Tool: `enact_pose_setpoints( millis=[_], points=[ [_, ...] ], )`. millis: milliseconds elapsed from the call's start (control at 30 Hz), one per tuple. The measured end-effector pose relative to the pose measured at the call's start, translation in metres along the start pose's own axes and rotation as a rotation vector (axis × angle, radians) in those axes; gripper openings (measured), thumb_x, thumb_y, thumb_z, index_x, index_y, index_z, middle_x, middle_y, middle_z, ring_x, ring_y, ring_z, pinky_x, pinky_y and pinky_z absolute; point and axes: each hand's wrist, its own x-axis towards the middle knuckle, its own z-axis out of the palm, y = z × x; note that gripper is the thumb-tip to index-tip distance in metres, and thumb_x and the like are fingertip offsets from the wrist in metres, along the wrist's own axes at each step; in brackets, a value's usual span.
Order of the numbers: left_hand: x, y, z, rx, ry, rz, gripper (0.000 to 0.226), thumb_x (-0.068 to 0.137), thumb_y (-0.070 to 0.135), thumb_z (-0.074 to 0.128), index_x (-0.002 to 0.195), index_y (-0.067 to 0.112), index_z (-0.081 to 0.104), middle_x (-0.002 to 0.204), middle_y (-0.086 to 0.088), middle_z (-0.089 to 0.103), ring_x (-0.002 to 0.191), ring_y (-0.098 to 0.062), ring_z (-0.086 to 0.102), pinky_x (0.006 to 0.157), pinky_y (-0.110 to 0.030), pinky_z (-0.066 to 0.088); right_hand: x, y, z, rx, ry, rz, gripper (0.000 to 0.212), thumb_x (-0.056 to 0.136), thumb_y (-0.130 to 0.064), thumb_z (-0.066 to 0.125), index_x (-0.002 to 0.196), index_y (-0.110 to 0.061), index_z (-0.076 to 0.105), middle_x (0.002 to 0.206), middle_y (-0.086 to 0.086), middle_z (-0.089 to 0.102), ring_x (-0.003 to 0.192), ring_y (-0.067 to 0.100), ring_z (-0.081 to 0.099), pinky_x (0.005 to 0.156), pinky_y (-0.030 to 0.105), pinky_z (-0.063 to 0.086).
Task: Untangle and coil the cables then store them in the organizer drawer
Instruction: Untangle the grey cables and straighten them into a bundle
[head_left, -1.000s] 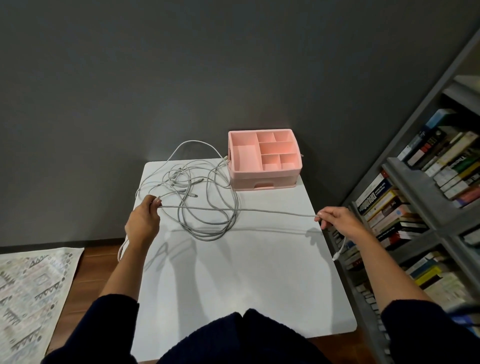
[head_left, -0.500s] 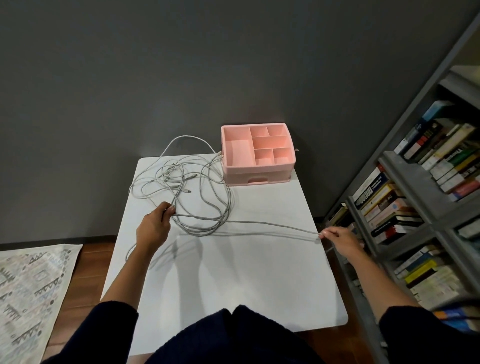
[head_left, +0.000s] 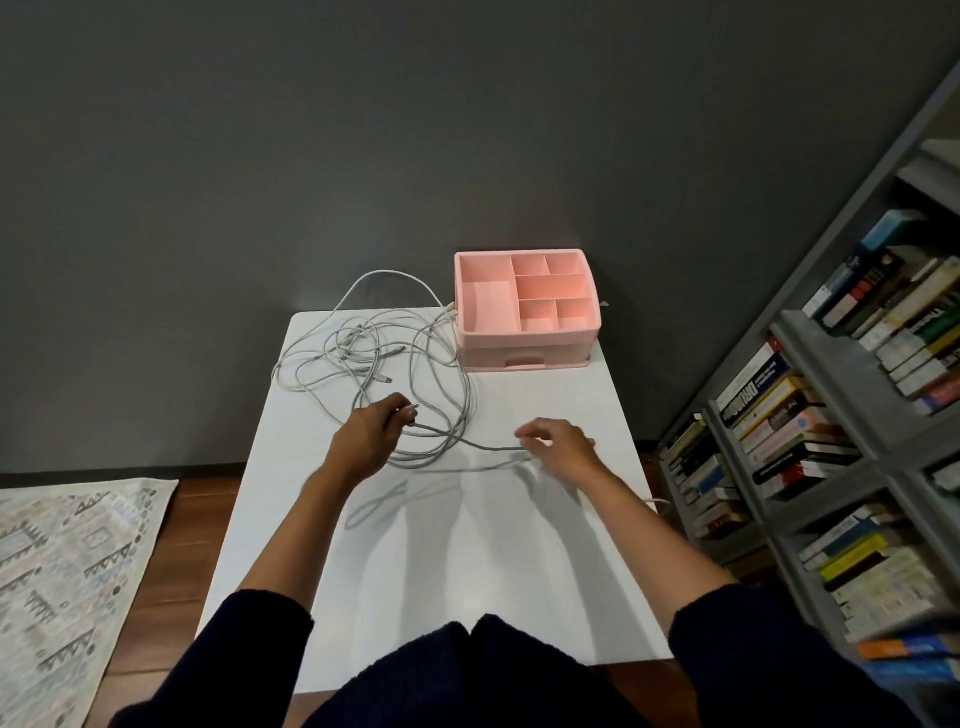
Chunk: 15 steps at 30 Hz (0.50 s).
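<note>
The cables are thin, soft and light. The left hand pinches one strand, and the right hand seems to pinch it further along. The floppy pile lies on the table beside the pink organizer. It is best held near a plug.

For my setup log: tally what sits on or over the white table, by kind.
Pink organizer: 1
Cable tangle: 1, separate cables uncountable
Hands: 2, left hand and right hand, both pinching cable
Total: 4
</note>
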Motion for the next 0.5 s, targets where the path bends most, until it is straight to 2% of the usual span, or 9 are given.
enact_pose_setpoints(
  millis=[67, 100, 167, 233, 300, 367, 433, 500],
  points=[
    [0.002, 0.006, -0.003, -0.066, -0.012, 0.038, 0.021, 0.100, 0.026, 0.045, 0.084, 0.017, 0.056, 0.060, 0.006, 0.057, 0.063, -0.012, 0.052, 0.065, -0.034, 0.043, -0.002, -0.030, 0.010, 0.032, -0.105, -0.133, 0.027, 0.087, -0.037, 0.067, 0.114, -0.031, 0.067, 0.122, -0.015, 0.064, 0.118, 0.003, 0.049, 0.094, 0.032, 0.019],
    [0.002, 0.009, -0.006, -0.099, -0.017, 0.054, 0.022, 0.100, 0.025, 0.045, 0.082, 0.018, 0.056, 0.061, 0.001, 0.060, 0.060, -0.007, 0.051, 0.063, -0.029, 0.042, -0.003, -0.043, 0.015, 0.047, -0.147, -0.183, 0.031, 0.086, -0.039, 0.068, 0.116, -0.033, 0.066, 0.122, -0.015, 0.064, 0.117, 0.001, 0.048, 0.095, 0.032, 0.019],
    [0.001, 0.011, -0.012, -0.149, -0.022, 0.075, 0.024, 0.100, 0.021, 0.045, 0.078, 0.020, 0.054, 0.065, -0.003, 0.065, 0.059, -0.003, 0.051, 0.058, -0.016, 0.038, -0.005, -0.063, 0.022, 0.081, -0.180, -0.259, 0.025, 0.088, -0.042, 0.064, 0.111, -0.035, 0.068, 0.109, -0.016, 0.070, 0.109, -0.003, 0.052, 0.094, 0.032, 0.021],
    [-0.002, 0.009, -0.020, -0.212, 0.005, 0.054, 0.024, 0.101, 0.018, 0.044, 0.078, 0.016, 0.054, 0.069, 0.001, 0.069, 0.057, -0.004, 0.053, 0.059, -0.012, 0.040, -0.005, -0.068, 0.025, 0.123, -0.153, -0.291, 0.019, 0.092, -0.041, 0.057, 0.100, -0.031, 0.070, 0.088, -0.012, 0.073, 0.091, -0.008, 0.056, 0.094, 0.036, 0.025],
    [-0.005, -0.002, -0.029, -0.297, 0.077, -0.005, 0.024, 0.101, 0.018, 0.042, 0.080, 0.014, 0.053, 0.078, 0.003, 0.070, 0.062, -0.009, 0.060, 0.063, -0.014, 0.044, -0.004, -0.065, 0.025, 0.125, -0.122, -0.273, 0.022, 0.096, -0.038, 0.051, 0.094, -0.028, 0.070, 0.077, -0.008, 0.068, 0.076, -0.008, 0.056, 0.091, 0.037, 0.026],
    [-0.009, -0.015, -0.039, -0.362, 0.173, -0.059, 0.026, 0.102, 0.020, 0.039, 0.079, 0.016, 0.050, 0.083, 0.005, 0.071, 0.068, -0.013, 0.064, 0.067, -0.019, 0.046, -0.004, -0.056, 0.025, 0.077, -0.114, -0.221, 0.023, 0.098, -0.035, 0.049, 0.091, -0.028, 0.070, 0.078, -0.006, 0.067, 0.079, -0.003, 0.058, 0.083, 0.033, 0.027],
    [-0.012, -0.023, -0.049, -0.452, 0.258, -0.095, 0.029, 0.103, 0.020, 0.037, 0.076, 0.017, 0.047, 0.080, 0.001, 0.071, 0.060, -0.009, 0.061, 0.057, -0.016, 0.043, -0.004, -0.045, 0.028, -0.027, -0.122, -0.121, 0.022, 0.097, -0.031, 0.049, 0.086, -0.030, 0.068, 0.086, -0.004, 0.070, 0.090, 0.010, 0.061, 0.075, 0.025, 0.029],
    [-0.017, -0.027, -0.058, -0.573, 0.321, -0.139, 0.029, 0.104, 0.020, 0.035, 0.076, 0.016, 0.045, 0.076, -0.004, 0.068, 0.050, -0.005, 0.052, 0.043, -0.012, 0.034, -0.002, -0.035, 0.035, -0.214, -0.146, -0.023, 0.019, 0.095, -0.027, 0.049, 0.091, -0.031, 0.067, 0.099, -0.004, 0.068, 0.100, 0.015, 0.057, 0.074, 0.030, 0.025]
  ],
)
